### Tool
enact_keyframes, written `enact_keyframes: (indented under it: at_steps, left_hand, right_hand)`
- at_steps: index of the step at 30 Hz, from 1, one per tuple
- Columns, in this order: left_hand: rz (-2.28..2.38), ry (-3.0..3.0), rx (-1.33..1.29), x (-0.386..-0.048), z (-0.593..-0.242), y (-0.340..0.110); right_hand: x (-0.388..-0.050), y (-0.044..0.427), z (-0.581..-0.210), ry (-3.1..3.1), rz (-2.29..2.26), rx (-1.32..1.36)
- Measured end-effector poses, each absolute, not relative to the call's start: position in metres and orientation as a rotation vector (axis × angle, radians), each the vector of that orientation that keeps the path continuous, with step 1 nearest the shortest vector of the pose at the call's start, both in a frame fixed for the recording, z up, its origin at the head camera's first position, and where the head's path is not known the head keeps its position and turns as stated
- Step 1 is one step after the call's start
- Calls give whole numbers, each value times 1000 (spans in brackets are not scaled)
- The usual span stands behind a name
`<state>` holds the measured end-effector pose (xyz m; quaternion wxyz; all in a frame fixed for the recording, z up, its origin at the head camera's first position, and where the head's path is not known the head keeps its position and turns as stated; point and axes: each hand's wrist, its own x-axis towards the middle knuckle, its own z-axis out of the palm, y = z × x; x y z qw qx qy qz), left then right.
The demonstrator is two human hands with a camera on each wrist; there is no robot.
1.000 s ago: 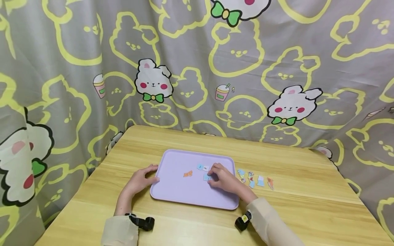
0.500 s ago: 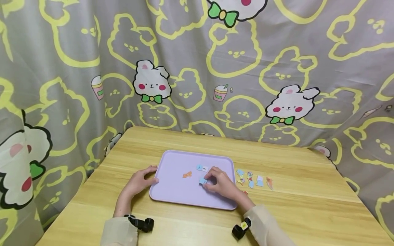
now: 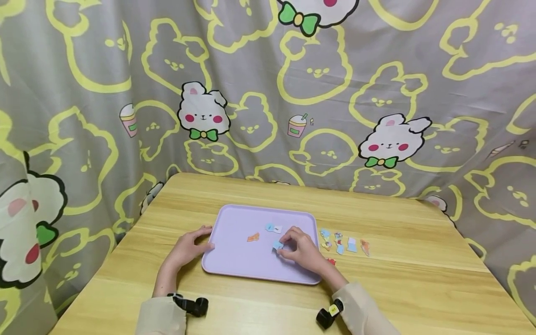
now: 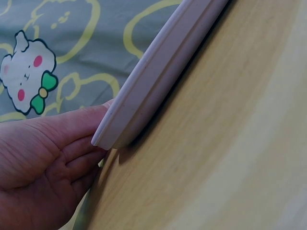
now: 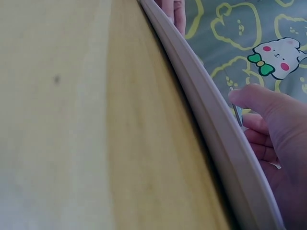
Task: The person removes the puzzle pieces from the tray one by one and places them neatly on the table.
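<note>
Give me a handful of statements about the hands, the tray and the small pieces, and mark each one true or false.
1. The left-hand grip holds a red piece. False: it rests at the left rim of the tray.
2. The right-hand grip pinches a light-blue piece over the tray. True.
3. All the loose pieces are on the tray. False: several, including a blue-and-white piece, lie on the table to its right.
4. In the head view, an orange piece on the tray is left of the held piece. True.
5. The tray is dark green. False: it is pale purple.
</note>
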<state>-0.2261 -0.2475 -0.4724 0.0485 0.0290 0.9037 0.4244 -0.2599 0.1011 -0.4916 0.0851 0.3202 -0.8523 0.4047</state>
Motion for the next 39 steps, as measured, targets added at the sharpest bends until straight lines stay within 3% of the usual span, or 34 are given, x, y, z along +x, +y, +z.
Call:
enact_keyframes:
  at_steps: [39]
  left_hand:
    - [1269, 2734, 93, -228, -475, -249]
  right_hand:
    - [-237, 154, -488, -2506, 1177, 645]
